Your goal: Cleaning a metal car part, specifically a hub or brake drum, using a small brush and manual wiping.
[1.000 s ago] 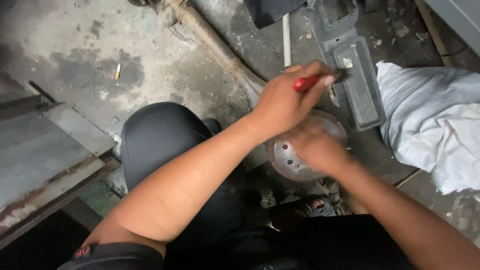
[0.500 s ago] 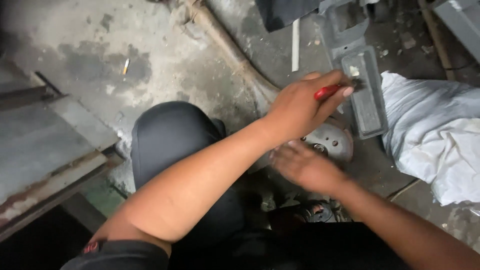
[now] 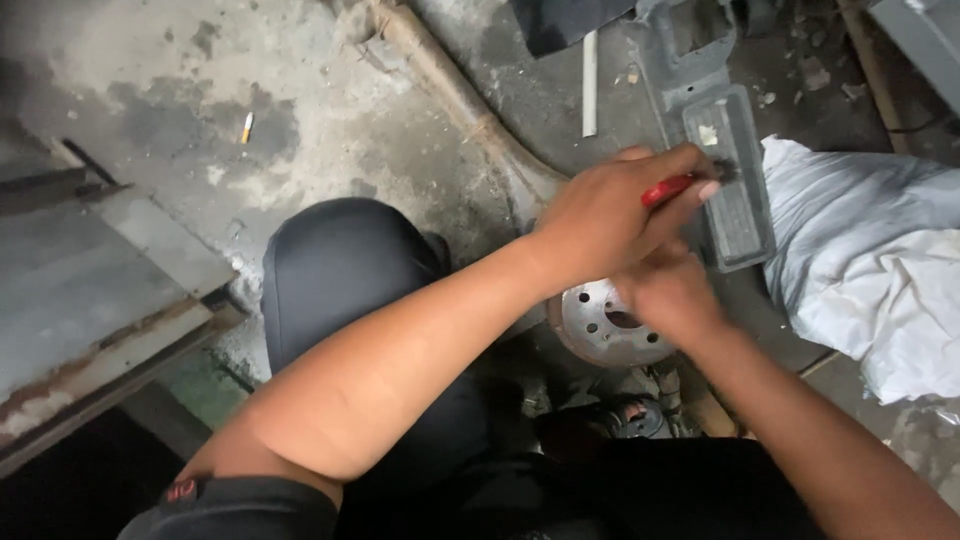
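My left hand [image 3: 610, 215] reaches across my body and is closed around a red-handled tool [image 3: 668, 188], its tip near a grey rectangular plastic part [image 3: 735, 185] on the floor. My right hand [image 3: 672, 292] sits just below the left one, resting on a round metal disc with several holes [image 3: 598, 325]. The fingers of the right hand are curled over the disc's far edge; what they grip is hidden by the left hand. My bent knee in dark trousers [image 3: 345, 270] is to the left of the disc.
A white crumpled sack [image 3: 880, 270] lies at the right. A rusty pipe [image 3: 455, 95] runs diagonally across the concrete floor toward the disc. Grey metal sheets [image 3: 90, 280] lie at the left. A white stick [image 3: 589, 85] and a cigarette butt [image 3: 246, 127] lie on the floor.
My right hand has moved up from the disc's near side to under the left hand. The left hand with the red tool has held roughly the same place beside the grey part.
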